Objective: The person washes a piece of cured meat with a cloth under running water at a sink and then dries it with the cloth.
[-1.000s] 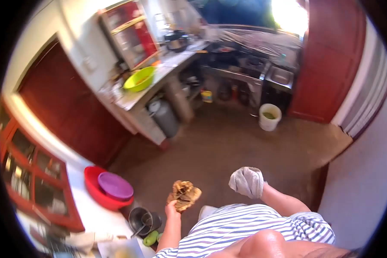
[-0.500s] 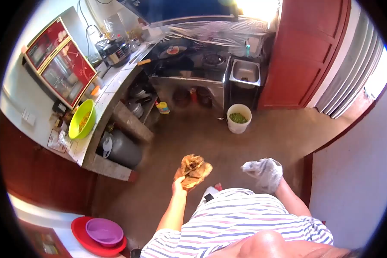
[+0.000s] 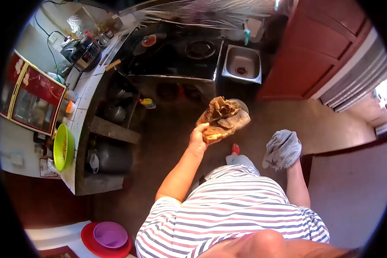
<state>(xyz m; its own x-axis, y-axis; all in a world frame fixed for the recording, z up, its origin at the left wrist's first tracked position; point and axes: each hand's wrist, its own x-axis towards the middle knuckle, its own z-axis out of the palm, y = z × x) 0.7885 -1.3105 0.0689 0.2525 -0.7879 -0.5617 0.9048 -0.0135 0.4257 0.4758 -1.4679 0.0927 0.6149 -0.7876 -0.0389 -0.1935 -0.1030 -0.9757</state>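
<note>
My left hand [image 3: 198, 136] is closed around the lower edge of a crumpled brown sheet [image 3: 222, 118], thin and wrinkled, held out in front of me. Its material is unclear. Behind it, a sliver of the white bucket's rim [image 3: 241, 103] shows; the rest is covered. On the other side, my right hand [image 3: 293, 164] grips a grey cloth [image 3: 283, 148], bunched up and draped over the fingers so they are mostly hidden.
Ahead are a black stove [image 3: 172, 60] and a steel sink [image 3: 243, 64]. A tiled counter [image 3: 84, 92] on the left carries a green basin [image 3: 63, 148] and a cooker [image 3: 85, 53]. A red door [image 3: 314, 47] stands right of the sink. Purple and red basins [image 3: 110, 234] lie lower left.
I have moved forward, nearer the stove and sink. The brown sheet in my left hand now overlaps the white bucket. My right hand still carries the grey cloth.
</note>
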